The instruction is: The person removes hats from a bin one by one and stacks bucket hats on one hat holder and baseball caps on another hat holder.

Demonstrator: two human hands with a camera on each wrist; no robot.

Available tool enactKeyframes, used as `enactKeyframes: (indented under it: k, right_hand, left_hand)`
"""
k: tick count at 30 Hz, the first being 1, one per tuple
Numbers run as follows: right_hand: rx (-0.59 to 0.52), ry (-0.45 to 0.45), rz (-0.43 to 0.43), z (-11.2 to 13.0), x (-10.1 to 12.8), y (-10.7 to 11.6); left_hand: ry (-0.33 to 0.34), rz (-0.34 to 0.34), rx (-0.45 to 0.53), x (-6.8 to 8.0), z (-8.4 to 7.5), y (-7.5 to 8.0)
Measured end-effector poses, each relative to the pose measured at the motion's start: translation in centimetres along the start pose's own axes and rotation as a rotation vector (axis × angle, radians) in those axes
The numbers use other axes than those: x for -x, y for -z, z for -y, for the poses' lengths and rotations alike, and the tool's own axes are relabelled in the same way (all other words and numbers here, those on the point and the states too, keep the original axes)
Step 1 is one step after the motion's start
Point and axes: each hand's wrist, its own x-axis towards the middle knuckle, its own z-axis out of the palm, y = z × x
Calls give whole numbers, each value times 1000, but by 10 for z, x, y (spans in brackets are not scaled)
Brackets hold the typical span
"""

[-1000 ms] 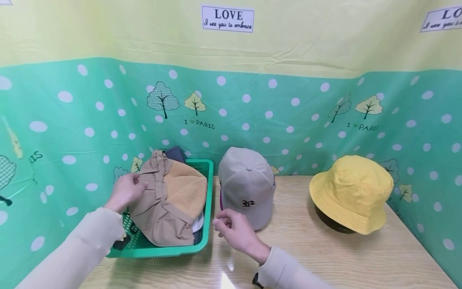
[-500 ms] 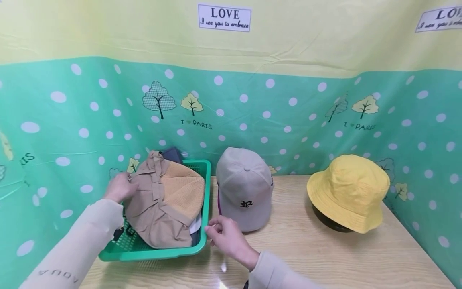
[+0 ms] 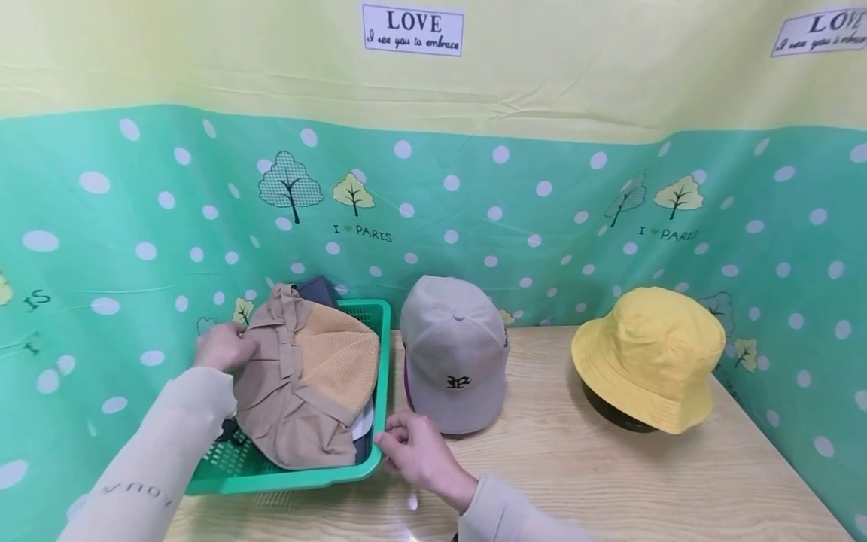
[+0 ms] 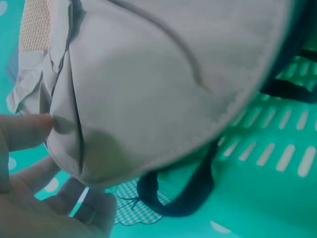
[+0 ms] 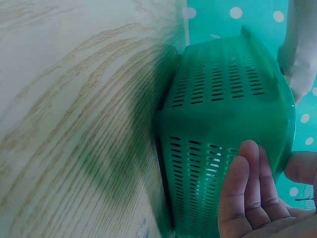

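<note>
A tan sun hat (image 3: 287,421) with a woven crown and wide fabric brim fills the green plastic basket (image 3: 383,361) at the left. My left hand (image 3: 225,348) pinches the brim's left edge; the left wrist view has the thumb (image 4: 32,130) on top and the other fingers below. Under that brim a black strap loop (image 4: 190,196) hangs out. At the basket's front right corner, my right hand (image 3: 421,453) grips the rim, thumb over it and fingers against the slotted outer wall in the right wrist view. Beside the basket stands a grey baseball cap (image 3: 457,354).
On the right a yellow bucket hat (image 3: 650,354) sits on a dark stand (image 3: 619,410). Dark blue cloth (image 3: 318,290) and something white (image 3: 363,421) show from under the sun hat. A polka-dot curtain (image 3: 474,196) borders the wooden table (image 3: 582,482) behind and at the sides.
My right hand has moved left and down from in front of the grey cap to the basket's rim. My left hand stays at the brim. The whole view has shifted slightly.
</note>
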Motion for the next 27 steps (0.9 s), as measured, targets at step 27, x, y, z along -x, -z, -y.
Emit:
enactKeyframes:
  k: [27]
  right_hand:
    - [4, 31, 11, -2, 1, -2]
  left_hand:
    - [-19, 122, 312, 35, 4, 15]
